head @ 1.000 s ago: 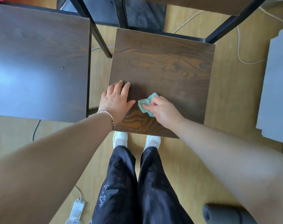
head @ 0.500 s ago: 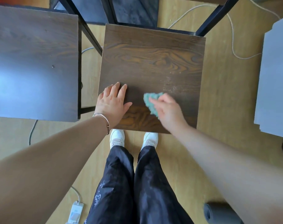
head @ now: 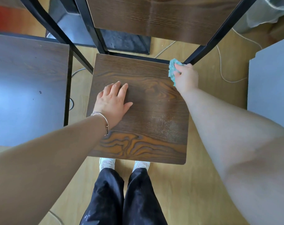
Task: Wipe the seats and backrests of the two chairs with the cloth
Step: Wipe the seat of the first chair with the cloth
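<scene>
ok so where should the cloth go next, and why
Probably pull the cloth back toward the near edge, down the right side of the seat. The right hand grips it at the far right corner, and a pale dusty patch shows nearer on that side.

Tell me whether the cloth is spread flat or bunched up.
Bunched: the right hand grips the cloth crumpled, at the far right corner of the seat.

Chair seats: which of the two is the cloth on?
The wood-grain seat straight ahead: the right hand holds the teal cloth at its far right corner, and the left hand rests flat on it. The seat beside it is untouched.
</scene>
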`<state>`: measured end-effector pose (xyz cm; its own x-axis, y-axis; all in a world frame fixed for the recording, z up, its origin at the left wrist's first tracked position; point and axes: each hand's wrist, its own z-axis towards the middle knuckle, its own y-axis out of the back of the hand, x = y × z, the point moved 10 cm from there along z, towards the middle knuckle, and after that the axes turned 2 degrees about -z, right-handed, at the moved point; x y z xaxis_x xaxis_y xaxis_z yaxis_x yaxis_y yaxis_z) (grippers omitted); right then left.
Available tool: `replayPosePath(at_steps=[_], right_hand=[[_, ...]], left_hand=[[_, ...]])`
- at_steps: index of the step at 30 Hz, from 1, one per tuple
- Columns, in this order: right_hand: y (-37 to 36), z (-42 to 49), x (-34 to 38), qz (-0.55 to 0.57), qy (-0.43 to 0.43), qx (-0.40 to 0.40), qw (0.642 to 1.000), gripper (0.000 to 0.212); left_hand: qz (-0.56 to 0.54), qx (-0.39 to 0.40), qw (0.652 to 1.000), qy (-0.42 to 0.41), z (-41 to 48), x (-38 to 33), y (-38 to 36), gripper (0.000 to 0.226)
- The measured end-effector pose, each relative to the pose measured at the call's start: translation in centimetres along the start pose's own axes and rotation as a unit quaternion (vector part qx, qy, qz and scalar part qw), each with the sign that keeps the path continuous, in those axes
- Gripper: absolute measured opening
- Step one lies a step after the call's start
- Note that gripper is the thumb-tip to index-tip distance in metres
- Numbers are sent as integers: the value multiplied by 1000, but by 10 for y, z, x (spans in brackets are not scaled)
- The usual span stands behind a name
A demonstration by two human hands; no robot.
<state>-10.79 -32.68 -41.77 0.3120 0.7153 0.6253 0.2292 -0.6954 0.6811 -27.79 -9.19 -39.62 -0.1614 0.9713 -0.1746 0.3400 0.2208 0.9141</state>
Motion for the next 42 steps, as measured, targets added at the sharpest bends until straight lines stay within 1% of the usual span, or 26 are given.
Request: replayPosePath(at_steps=[4, 8, 11, 14, 16, 20, 21, 23, 24, 26, 27, 29, 31, 33, 35, 39, 42], right_hand=[[-4, -8, 0, 10, -3, 5, 1000, 26], [-26, -42, -1, 16, 12, 70, 997, 26], [-45, -76, -6, -25, 58, 116, 991, 23], [-63, -112, -14, -99, 137, 149, 974, 15], [-74, -137, -20, -144, 183, 163, 959, 20], [-90, -193, -29, -177, 259, 172, 934, 34], [-93, -206, -33, -175, 258, 179, 933, 32], [-101, -226, -44, -156, 225, 202, 940, 22], [-109, -237, -49, -163, 226, 218, 935, 23], [-120, -263, -55, -193, 251, 251, 915, 32], [-121, -274, -57, -180, 251, 257, 916, 32], [-118, -294, -60, -156, 267, 248, 918, 29], [-119, -308, -60, -161, 286, 246, 912, 34], [-113, -304, -62, -129, 247, 251, 927, 33], [-90, -282, -58, -83, 226, 208, 948, 34], [-26, -198, -50, -71, 211, 77, 972, 34], [12, -129, -35, -68, 189, 33, 979, 32]], left_hand=[[4, 8, 1000, -2, 0, 3, -2, 68], [12, 28, 1000, 2, -13, 5, -10, 68], [18, 40, 999, 6, -30, 5, -17, 67], [19, 56, 998, 2, -47, 3, -24, 66], [15, 64, 998, 4, -60, 3, -28, 66], [14, 78, 997, 8, -83, 3, -36, 66], [14, 80, 997, 7, -89, 4, -38, 65], [19, 80, 997, 0, -100, 3, -39, 64], [22, 79, 997, -6, -106, 3, -40, 63], [24, 80, 996, -12, -116, 2, -41, 62], [23, 81, 996, -13, -120, 3, -42, 62], [20, 80, 996, -14, -125, 2, -42, 62], [24, 77, 997, -22, -128, 0, -41, 62], [33, 68, 997, -28, -127, -1, -40, 61], [37, 62, 997, -25, -122, 0, -38, 61], [32, 49, 998, -21, -99, -9, -32, 64], [27, 32, 999, -29, -74, -25, -23, 65]])
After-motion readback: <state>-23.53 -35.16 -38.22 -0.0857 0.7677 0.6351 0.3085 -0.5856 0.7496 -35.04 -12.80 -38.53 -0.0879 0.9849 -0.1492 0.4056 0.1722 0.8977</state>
